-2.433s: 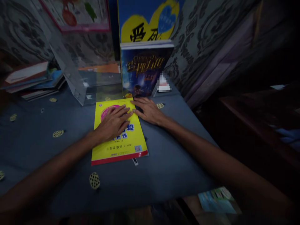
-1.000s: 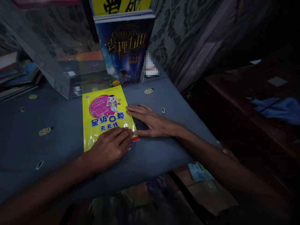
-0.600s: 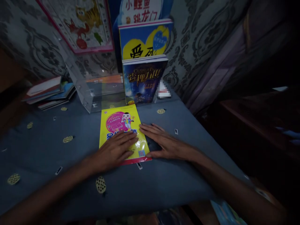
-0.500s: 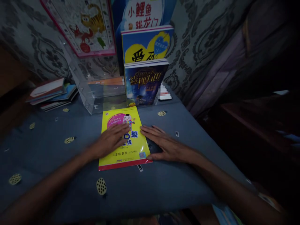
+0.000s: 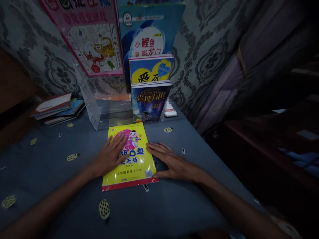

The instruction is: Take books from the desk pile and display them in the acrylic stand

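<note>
A yellow workbook [image 5: 134,166] with a red bottom strip, a pink circle and a cartoon child lies face up on the table. Across the left part of its cover rests my left hand [image 5: 109,156], fingers stretched and slightly spread, palm down. My right hand [image 5: 170,161] is at the workbook's right edge, with its fingertips and thumb touching that edge and the fingers extended. Neither hand is gripping the workbook. Just behind it, a clear acrylic book stand [image 5: 99,118] holds books in tiers, a dark blue book [image 5: 149,103] at the front.
A blue-yellow book [image 5: 151,69], a teal book [image 5: 152,23] and a pink-framed book [image 5: 92,43] stand in the rack. Left of it lies a pile of books [image 5: 58,108]. The table [image 5: 174,205] has a grey-blue cloth; a curtain [image 5: 224,73] hangs at the right.
My left hand has slid left across the cover, uncovering more of the title. My right hand stays by the right edge. The view has tilted up, showing more of the rack.
</note>
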### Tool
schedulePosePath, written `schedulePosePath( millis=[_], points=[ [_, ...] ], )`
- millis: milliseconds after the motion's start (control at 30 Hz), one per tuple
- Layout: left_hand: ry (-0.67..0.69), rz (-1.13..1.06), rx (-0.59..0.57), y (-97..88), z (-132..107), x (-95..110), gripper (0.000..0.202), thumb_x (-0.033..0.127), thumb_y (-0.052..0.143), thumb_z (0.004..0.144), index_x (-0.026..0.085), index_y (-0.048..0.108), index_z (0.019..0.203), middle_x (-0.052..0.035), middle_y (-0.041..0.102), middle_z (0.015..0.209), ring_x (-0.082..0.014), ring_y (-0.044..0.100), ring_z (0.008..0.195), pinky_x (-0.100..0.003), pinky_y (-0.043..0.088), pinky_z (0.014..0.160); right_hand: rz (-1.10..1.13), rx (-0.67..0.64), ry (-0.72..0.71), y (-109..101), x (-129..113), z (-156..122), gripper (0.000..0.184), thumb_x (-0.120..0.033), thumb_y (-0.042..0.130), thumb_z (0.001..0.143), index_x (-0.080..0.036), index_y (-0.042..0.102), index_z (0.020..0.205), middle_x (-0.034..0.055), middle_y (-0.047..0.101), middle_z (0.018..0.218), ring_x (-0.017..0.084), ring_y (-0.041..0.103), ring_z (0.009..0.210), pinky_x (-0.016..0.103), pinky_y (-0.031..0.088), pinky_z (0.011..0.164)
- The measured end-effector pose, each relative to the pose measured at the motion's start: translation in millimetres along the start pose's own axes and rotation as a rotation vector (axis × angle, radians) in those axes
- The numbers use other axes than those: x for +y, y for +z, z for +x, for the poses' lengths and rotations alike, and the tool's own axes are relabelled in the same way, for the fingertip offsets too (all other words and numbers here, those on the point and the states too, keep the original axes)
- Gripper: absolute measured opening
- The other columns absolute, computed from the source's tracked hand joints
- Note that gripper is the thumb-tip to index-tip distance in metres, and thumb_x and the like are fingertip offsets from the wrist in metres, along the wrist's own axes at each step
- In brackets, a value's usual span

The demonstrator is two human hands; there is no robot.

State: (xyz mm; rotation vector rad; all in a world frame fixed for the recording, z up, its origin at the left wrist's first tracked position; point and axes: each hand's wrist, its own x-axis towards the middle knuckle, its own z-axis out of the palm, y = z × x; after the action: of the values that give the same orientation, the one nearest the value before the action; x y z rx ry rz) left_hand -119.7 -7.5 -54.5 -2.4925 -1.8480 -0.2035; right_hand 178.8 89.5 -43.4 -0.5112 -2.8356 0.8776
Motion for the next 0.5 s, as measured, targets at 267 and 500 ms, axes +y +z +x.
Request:
schedulePosePath(
  millis=[267,500],
  points=[
    [0.177,-0.005,-0.004,-4.8,-26.4,45.3,0.070,0.058,0.033,0.104,0.016,0.027,0.159,-0.0133,0.033,0.163,-0.0270,0.028,0.153,-0.049,0.024,0.124,-0.010,-0.026,0.029,-7.3,-6.6,0.3,0.094,-0.062,0.071,0.083,-0.022,0.032,0.158,0.0160,0.031,0.164,0.031,0.023,0.154,0.057,0.014,0.126],
    [0.147,-0.026,0.050,3.4,-25.9,40.4,0.067,0.059,0.039,0.102,0.019,0.036,0.156,-0.0135,0.040,0.160,-0.0270,0.037,0.149,-0.049,0.030,0.122,-0.122,0.015,-0.072,-6.4,-40.2,61.1,0.053,-0.036,0.042,0.105,-0.011,0.044,0.152,0.0171,0.042,0.159,0.023,0.032,0.151,0.047,0.021,0.126]
  ],
)
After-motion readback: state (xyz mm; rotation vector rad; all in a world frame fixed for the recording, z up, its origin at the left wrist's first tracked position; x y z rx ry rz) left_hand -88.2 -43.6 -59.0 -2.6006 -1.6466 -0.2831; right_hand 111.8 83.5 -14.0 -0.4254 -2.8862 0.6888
